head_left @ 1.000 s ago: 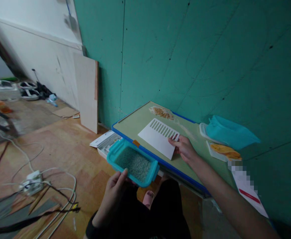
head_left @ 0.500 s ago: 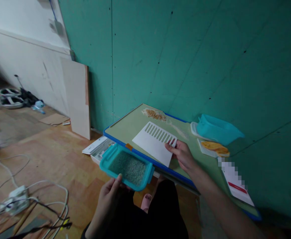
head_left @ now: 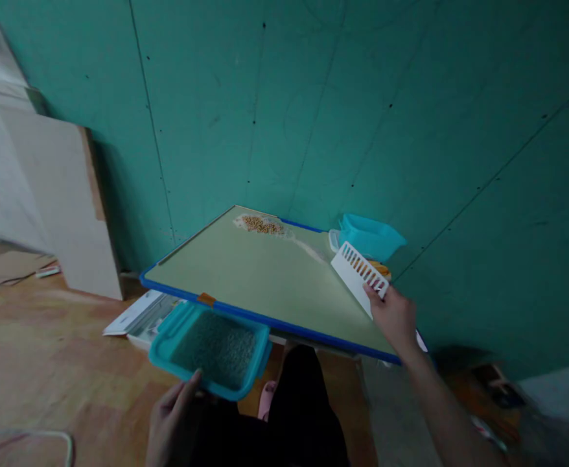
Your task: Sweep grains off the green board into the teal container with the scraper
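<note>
My left hand point(head_left: 174, 415) grips the near rim of a turquoise plastic container point(head_left: 161, 355), thumb on top. Small pale grains fill its bottom, and it is held below the table's front edge. My right hand point(head_left: 395, 319) is closed on the slotted end of a flat white scraper point(head_left: 351, 283), tilted above the right part of the pale green tabletop point(head_left: 226, 275). Near the back edge lies a heap of yellowish beans point(head_left: 262, 225) with whitish grains around it. A thin whitish streak of grains point(head_left: 308, 249) runs from the heap toward the scraper.
A second turquoise container point(head_left: 369, 237) stands at the back right, beside a white lid point(head_left: 334, 240) and a yellow cloth point(head_left: 380, 267) partly hidden by the scraper. Behind rises a green wall point(head_left: 207, 130). An open white box point(head_left: 136, 318) sits below the table's left front.
My right hand has carried the scraper rightward across the tabletop and tilted it. The camera view has swung right. My left hand still holds the container.
</note>
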Demonstrator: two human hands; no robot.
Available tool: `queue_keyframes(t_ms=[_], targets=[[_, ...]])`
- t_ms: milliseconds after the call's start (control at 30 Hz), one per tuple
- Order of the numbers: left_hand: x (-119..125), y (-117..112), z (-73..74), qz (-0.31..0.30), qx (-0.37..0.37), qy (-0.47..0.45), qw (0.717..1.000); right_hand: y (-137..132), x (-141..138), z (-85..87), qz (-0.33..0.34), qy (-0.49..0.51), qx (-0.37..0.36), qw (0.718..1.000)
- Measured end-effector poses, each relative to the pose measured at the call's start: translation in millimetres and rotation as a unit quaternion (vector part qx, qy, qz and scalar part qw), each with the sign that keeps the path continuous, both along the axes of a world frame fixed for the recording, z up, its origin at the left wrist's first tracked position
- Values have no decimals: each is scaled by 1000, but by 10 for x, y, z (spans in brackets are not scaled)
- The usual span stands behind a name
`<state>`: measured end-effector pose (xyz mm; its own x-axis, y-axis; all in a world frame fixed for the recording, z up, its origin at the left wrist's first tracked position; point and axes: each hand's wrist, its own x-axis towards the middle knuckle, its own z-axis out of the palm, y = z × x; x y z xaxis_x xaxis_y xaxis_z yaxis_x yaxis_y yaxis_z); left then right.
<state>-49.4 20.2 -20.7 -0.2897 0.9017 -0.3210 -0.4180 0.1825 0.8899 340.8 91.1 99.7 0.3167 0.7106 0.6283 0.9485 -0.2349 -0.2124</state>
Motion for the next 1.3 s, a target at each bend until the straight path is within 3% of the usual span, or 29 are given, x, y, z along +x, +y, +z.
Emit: queue_keyframes(t_ms=[100, 267, 533, 1033, 1300], targets=[[-18, 28, -43, -33, -38, -86, 995, 72, -53, 2, -5, -27, -30, 999], [-4, 41, -33, -70, -43, -96, 992, 210, -104, 37, 15, -10, -49, 999], [119, -17, 102, -28, -22, -96, 995, 621, -144, 106, 58, 42, -77, 994], [115, -1, 74, -22, -42, -120, 992, 1520, -346, 136, 90, 165, -70, 980], [160, 19, 190, -13, -41, -137, 990, 1780, -391, 132, 149, 350, -72, 922]])
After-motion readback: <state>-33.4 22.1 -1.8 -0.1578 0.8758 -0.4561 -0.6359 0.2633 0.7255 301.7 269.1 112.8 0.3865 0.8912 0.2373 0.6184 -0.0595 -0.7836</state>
